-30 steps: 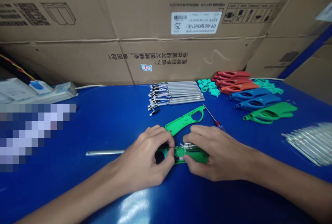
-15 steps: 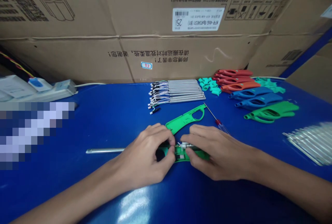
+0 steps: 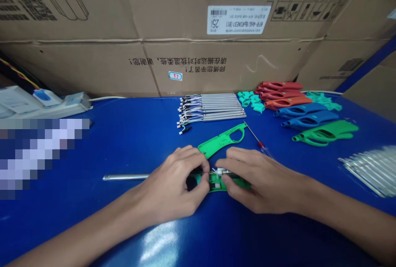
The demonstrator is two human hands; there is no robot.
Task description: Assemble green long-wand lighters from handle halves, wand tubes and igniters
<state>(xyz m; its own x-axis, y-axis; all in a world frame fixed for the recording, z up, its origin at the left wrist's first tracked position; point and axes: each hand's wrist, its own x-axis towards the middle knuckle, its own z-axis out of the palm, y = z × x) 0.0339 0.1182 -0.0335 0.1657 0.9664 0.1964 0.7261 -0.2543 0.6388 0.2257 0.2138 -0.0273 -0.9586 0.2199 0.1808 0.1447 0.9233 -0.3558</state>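
Note:
Low in the middle lies an open green lighter casing half [image 3: 244, 183], held between my two hands on the blue table. A shiny metal tube [image 3: 123, 177] sticks out leftward from under my left hand [image 3: 182, 182]. That hand is closed, its thumb and fingertip pinching the left part of the casing. My right hand [image 3: 262, 180] is closed over the right part, fingertips at a small white connector [image 3: 219, 171]. Fingers hide much of the inside. Just beyond, the matching green casing half [image 3: 216, 144] lies with its inner side up. A screwdriver [image 3: 262, 147] touches its far end.
Wired metal tubes [image 3: 219, 107] lie in a row at the back. Teal caps [image 3: 246, 98], red casings [image 3: 283, 93], blue casings [image 3: 309, 116] and green casings [image 3: 328, 131] stand right of them. Bare tubes [image 3: 371, 170] lie far right, a power strip [image 3: 74, 106] left. Cardboard [image 3: 182, 11] walls the back.
The view has shifted very slightly. Both hands keep the same grip and place on the green casing, with no other visible change.

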